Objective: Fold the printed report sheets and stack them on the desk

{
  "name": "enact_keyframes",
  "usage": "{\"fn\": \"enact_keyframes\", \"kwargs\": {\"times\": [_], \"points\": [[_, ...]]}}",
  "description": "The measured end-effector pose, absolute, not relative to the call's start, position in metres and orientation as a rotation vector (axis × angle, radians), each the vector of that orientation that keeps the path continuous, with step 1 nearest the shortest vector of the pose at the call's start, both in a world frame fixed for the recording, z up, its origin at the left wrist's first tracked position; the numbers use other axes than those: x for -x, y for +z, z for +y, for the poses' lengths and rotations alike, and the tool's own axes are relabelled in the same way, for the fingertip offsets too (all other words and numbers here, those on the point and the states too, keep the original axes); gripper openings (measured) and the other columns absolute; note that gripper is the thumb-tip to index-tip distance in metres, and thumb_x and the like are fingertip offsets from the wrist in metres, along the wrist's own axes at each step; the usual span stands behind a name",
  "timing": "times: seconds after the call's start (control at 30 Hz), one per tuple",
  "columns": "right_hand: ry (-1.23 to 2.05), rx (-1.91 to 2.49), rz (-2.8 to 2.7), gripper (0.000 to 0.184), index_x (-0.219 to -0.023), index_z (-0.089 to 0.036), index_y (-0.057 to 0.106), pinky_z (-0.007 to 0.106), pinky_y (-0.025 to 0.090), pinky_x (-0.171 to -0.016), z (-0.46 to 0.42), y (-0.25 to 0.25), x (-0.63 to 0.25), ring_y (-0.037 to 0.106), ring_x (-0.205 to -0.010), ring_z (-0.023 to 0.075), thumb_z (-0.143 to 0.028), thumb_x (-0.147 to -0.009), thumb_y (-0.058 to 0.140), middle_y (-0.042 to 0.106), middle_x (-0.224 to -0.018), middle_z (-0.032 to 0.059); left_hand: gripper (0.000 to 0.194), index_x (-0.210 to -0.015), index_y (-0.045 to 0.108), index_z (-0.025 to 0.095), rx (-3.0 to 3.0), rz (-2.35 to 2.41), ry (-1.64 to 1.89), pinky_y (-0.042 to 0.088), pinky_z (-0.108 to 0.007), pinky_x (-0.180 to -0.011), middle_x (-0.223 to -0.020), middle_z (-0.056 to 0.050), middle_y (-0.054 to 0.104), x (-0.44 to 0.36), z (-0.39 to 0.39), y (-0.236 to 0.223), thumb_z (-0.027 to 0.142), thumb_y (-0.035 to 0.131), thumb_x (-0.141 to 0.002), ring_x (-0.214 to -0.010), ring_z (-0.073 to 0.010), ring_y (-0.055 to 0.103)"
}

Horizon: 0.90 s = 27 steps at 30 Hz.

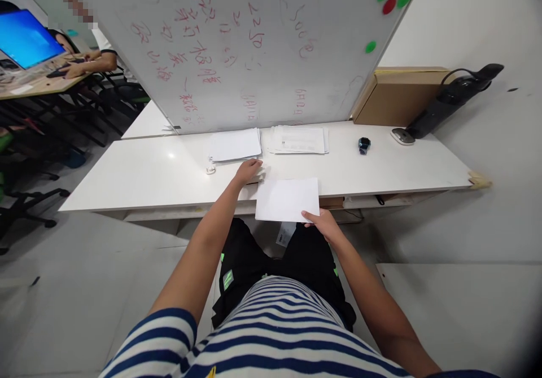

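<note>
White sheets of paper (pixel 288 197) extend over the desk's front edge, their lower right corner gripped by my right hand (pixel 320 222), thumb on top. My left hand (pixel 249 171) is at the upper left of these sheets, its fingers curled close together. A small pale object shows under those fingers, too blurred to name. Just behind my left hand lies a stack of white paper (pixel 236 144). To its right is a second pile, with a printed sheet (pixel 298 140) on top. A small whitish ring-like item (pixel 210 170) rests left of my left hand.
A whiteboard (pixel 254 51) with red writing stands behind the white desk (pixel 139 169). At right are a watch (pixel 363 145), a mouse (pixel 402 136), a black bottle (pixel 449 104) and a cardboard box (pixel 393 99). A person sits at a computer screen (pixel 29 38) far left.
</note>
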State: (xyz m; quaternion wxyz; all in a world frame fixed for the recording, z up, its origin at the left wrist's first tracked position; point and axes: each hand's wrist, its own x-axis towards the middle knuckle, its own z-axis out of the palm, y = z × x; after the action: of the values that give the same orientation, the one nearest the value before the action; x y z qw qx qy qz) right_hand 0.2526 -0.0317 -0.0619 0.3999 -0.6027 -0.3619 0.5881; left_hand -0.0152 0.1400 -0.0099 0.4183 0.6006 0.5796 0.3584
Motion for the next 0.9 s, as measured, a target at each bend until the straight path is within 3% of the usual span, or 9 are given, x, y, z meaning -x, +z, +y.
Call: {"fn": "enact_keyframes", "kwargs": {"times": [0.13,0.3,0.47,0.57,0.67,0.9], "points": [[1.442,1.519,-0.909,0.036,-0.09,-0.012,0.069,0.029,0.054,-0.056,-0.038,-0.059,-0.259,0.065,-0.064,0.0178,-0.036,-0.065,0.078,0.072,-0.087,0.009,0.041,-0.094,0.065,0.019,-1.383,1.344,1.077,0.045,-0.038,-0.087,-0.106,-0.008,0.068,0.025,0.139,0.001,0.054,0.047,-0.083,-0.097,-0.0208,0.061],[1.325,1.54,-0.951,0.04,-0.087,-0.012,0.068,0.029,0.05,-0.056,-0.049,-0.055,-0.277,0.06,-0.057,0.0153,-0.045,-0.066,0.076,0.071,-0.077,0.0063,0.048,-0.095,0.063,0.019,-1.46,1.646,1.471,0.043,-0.036,-0.091,-0.102,-0.008,0.068,0.05,0.112,0.002,0.056,0.034,-0.09,-0.1,-0.0204,0.059],[1.243,1.478,-0.939,0.039,-0.085,-0.014,0.069,0.029,0.048,-0.058,-0.058,-0.042,-0.29,0.058,-0.063,0.0161,-0.047,-0.065,0.076,0.07,-0.078,0.0055,0.056,-0.11,0.062,0.02,-1.64,1.614,1.097,0.042,-0.037,-0.096,-0.113,-0.007,0.066,0.071,0.076,-0.023,0.053,0.021,-0.094,-0.109,-0.0205,0.057],[1.218,1.447,-0.936,0.035,-0.081,-0.015,0.069,0.03,0.048,-0.06,-0.059,-0.035,-0.292,0.057,-0.063,0.0163,-0.046,-0.065,0.077,0.068,-0.072,0.0041,0.048,-0.12,0.057,0.022,-1.794,1.547,0.967,0.043,-0.035,-0.097,-0.12,-0.006,0.063,0.073,0.069,-0.031,0.053,0.035,-0.091,-0.113,-0.0209,0.056],[1.223,1.433,-0.921,0.036,-0.083,-0.016,0.069,0.031,0.048,-0.059,-0.054,-0.031,-0.289,0.057,-0.062,0.0162,-0.046,-0.064,0.078,0.068,-0.074,0.0043,0.044,-0.113,0.061,0.023,-2.007,1.649,0.879,0.043,-0.037,-0.096,-0.116,-0.006,0.064,0.071,0.07,-0.033,0.051,0.058,-0.079,-0.109,-0.0246,0.057],[1.284,1.387,-0.87,0.04,-0.089,-0.016,0.069,0.029,0.047,-0.054,-0.044,-0.033,-0.274,0.056,-0.064,0.0148,-0.044,-0.062,0.079,0.069,-0.087,0.005,0.031,-0.107,0.063,0.024,-2.085,1.747,0.815,0.045,-0.036,-0.091,-0.111,-0.004,0.066,0.067,0.071,-0.035,0.038,0.059,-0.079,-0.104,-0.0242,0.058]]}}
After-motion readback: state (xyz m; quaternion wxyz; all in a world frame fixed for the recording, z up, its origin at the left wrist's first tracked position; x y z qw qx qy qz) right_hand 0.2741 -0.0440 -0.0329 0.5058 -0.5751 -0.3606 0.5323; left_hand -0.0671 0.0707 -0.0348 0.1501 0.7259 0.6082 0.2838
